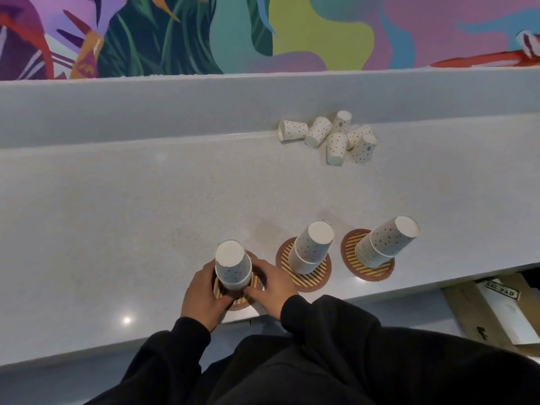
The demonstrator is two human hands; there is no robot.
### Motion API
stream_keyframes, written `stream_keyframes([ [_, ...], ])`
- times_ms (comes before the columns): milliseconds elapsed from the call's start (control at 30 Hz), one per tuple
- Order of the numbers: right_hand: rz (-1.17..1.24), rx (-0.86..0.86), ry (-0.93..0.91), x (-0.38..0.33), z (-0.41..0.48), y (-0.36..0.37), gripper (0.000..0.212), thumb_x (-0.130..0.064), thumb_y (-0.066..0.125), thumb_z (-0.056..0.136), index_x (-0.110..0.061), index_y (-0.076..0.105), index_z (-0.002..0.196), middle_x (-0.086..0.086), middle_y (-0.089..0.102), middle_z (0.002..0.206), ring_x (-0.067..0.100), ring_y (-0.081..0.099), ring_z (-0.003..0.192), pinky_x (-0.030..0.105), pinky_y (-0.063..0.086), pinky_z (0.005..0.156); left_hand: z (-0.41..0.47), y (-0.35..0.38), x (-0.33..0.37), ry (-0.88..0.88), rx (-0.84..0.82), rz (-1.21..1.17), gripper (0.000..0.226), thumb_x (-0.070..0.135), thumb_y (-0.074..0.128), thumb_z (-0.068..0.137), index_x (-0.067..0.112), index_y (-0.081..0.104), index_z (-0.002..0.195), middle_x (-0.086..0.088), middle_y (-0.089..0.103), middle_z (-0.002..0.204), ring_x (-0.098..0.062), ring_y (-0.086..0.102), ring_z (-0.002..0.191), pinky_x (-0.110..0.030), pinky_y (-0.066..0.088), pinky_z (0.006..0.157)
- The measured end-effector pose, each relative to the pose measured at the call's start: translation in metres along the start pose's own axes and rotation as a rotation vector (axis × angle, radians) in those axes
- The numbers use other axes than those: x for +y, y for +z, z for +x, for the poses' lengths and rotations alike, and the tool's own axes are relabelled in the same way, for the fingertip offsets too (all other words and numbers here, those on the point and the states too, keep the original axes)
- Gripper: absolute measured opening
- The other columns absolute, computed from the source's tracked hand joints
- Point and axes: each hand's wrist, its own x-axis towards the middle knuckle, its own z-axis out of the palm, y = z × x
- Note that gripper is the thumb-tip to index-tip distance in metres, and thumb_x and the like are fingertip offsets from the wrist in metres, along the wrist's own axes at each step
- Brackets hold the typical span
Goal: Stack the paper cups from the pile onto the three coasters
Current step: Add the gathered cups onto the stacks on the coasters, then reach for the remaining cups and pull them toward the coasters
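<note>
Three round striped coasters sit near the counter's front edge, each bearing an upside-down stack of dotted white paper cups. Both hands wrap the base of the left stack (233,266) on the left coaster (241,302): my left hand (203,296) from the left, my right hand (270,287) from the right. The middle stack (312,247) stands on the middle coaster (314,277). The right stack (385,241), with many rims showing, leans on the right coaster (353,244). A pile of several loose cups (330,135) lies at the back of the counter.
The grey counter (146,214) has a raised ledge (146,109) behind it and a painted wall above. Cardboard and a white box (502,311) lie below the counter's front edge at right.
</note>
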Motion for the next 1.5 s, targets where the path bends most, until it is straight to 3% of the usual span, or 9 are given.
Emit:
stream_keyframes([
  [267,0.018,0.003,-0.006,0.003,0.000,-0.002,0.065,-0.033,0.076,0.088,-0.035,0.047,0.147,-0.008,0.062,0.143,0.014,0.057,0.132,0.040,0.047,0.113,-0.001,0.000,0.004,0.008,-0.010,-0.008,0.065,0.030,0.092,0.071,0.035,0.049,0.119,0.011,0.061,0.111,-0.010,0.057,0.099,-0.025,0.046,0.084],
  [400,0.022,-0.017,-0.029,-0.003,-0.005,-0.006,0.074,-0.033,0.077,0.085,-0.039,0.043,0.150,-0.008,0.060,0.145,0.013,0.055,0.134,0.040,0.046,0.115,-0.001,0.002,-0.005,-0.013,-0.013,0.014,0.068,0.033,0.092,0.070,0.040,0.048,0.123,0.013,0.062,0.116,-0.013,0.061,0.106,-0.030,0.049,0.088],
  [567,0.079,-0.127,-0.113,-0.035,-0.036,-0.042,0.078,-0.032,0.077,0.086,-0.061,0.033,0.143,-0.018,0.054,0.148,-0.004,0.050,0.131,0.010,0.041,0.106,0.004,-0.010,0.002,0.023,-0.041,0.052,0.077,0.020,0.090,0.071,0.042,0.042,0.128,0.015,0.054,0.121,-0.016,0.058,0.115,-0.029,0.046,0.094],
  [700,0.126,-0.212,-0.219,-0.063,-0.076,-0.119,0.052,-0.027,0.079,0.090,-0.031,0.060,0.139,-0.012,0.068,0.131,0.004,0.065,0.121,0.029,0.051,0.108,0.023,-0.059,0.006,0.142,-0.037,0.216,0.087,0.003,0.076,0.081,0.053,0.032,0.137,0.006,0.052,0.143,-0.014,0.054,0.126,-0.034,0.043,0.106],
  [800,0.149,-0.195,-0.287,-0.080,-0.095,-0.191,0.036,-0.015,0.078,0.091,-0.022,0.072,0.125,-0.004,0.076,0.118,0.013,0.071,0.112,0.033,0.054,0.104,0.056,-0.107,0.033,0.259,0.050,0.288,0.087,-0.005,0.073,0.081,0.056,0.040,0.134,0.006,0.062,0.130,-0.010,0.062,0.114,-0.035,0.050,0.097],
  [1000,0.123,0.046,-0.277,-0.068,-0.040,-0.312,0.023,-0.003,0.076,0.090,-0.008,0.074,0.112,0.009,0.079,0.105,0.025,0.075,0.102,0.037,0.059,0.095,0.139,-0.156,0.179,0.529,0.041,0.425,0.048,0.009,0.077,0.085,0.041,0.060,0.116,0.017,0.069,0.101,0.004,0.064,0.092,-0.028,0.052,0.080],
  [1200,0.090,0.267,0.016,-0.001,0.061,-0.393,0.016,-0.010,0.078,0.086,-0.018,0.075,0.100,0.006,0.078,0.090,0.024,0.071,0.089,0.041,0.058,0.080,0.215,-0.094,0.299,0.778,-0.244,0.862,0.040,0.023,0.067,0.092,0.034,0.059,0.129,0.012,0.065,0.114,-0.013,0.064,0.096,-0.035,0.053,0.084],
  [1367,-0.001,0.410,0.237,0.054,0.125,-0.422,0.049,-0.027,0.085,0.083,-0.020,0.062,0.125,0.003,0.068,0.120,0.023,0.064,0.102,0.039,0.056,0.087,0.277,0.002,0.332,0.805,-0.424,1.303,0.059,0.006,0.051,0.090,0.032,0.044,0.142,0.003,0.055,0.129,-0.028,0.063,0.101,-0.038,0.053,0.076],
  [1500,0.043,0.438,0.281,0.086,0.164,-0.423,0.070,-0.029,0.086,0.083,-0.018,0.050,0.141,0.006,0.059,0.139,0.025,0.059,0.116,0.033,0.046,0.097,0.313,0.075,0.323,0.833,-0.548,1.419,0.074,0.003,0.059,0.089,0.030,0.033,0.152,-0.001,0.046,0.145,-0.030,0.059,0.116,-0.044,0.054,0.084],
])
